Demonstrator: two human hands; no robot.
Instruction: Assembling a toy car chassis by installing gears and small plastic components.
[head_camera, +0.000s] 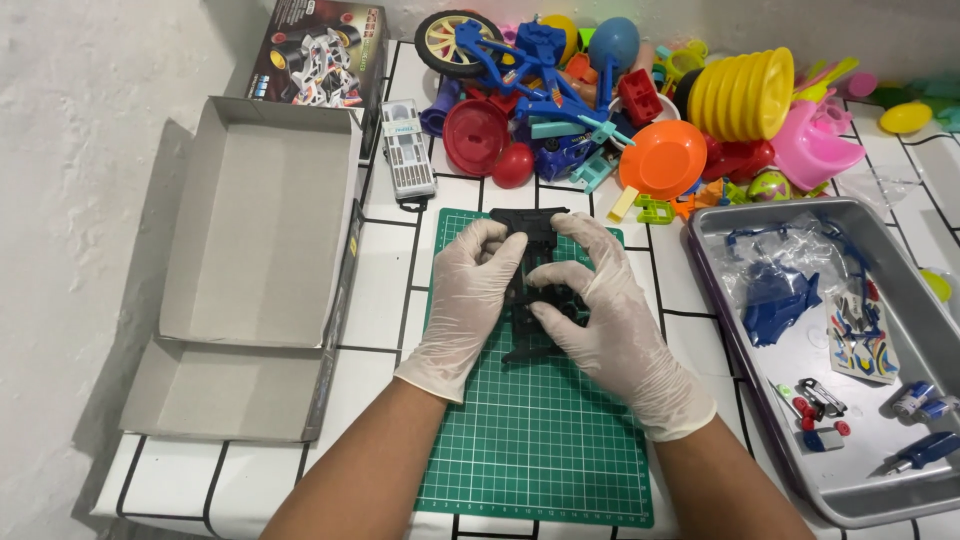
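1. Two gloved hands meet at the centre of the frame over a black plastic chassis (530, 290), which lies flat on a green cutting mat (540, 440). The mat probably serves as a steady, non-slip bed for small parts.
2. The left hand (468, 300) closes over the chassis's left edge, fingers curled onto its top, seemingly to pin it down.
3. The right hand (610, 320) grips the right side, with fingertips bent in toward the middle of the part, as if pressing or seating something there. What lies under those fingertips is hidden.
4. The chassis sits between the two palms, its upper end (530, 218) poking out above the fingers and its lower end showing below them, so both grips are on its mid-length.
5. At the right of the frame a metal tray (900, 500) holds blue parts in clear bags, a sticker sheet and small tools, likely kept together so that nothing rolls away.
6. At the left lies an opened cardboard box (255, 230); along the top edge is a heap of colourful plastic toys (640, 100), well apart from the hands.
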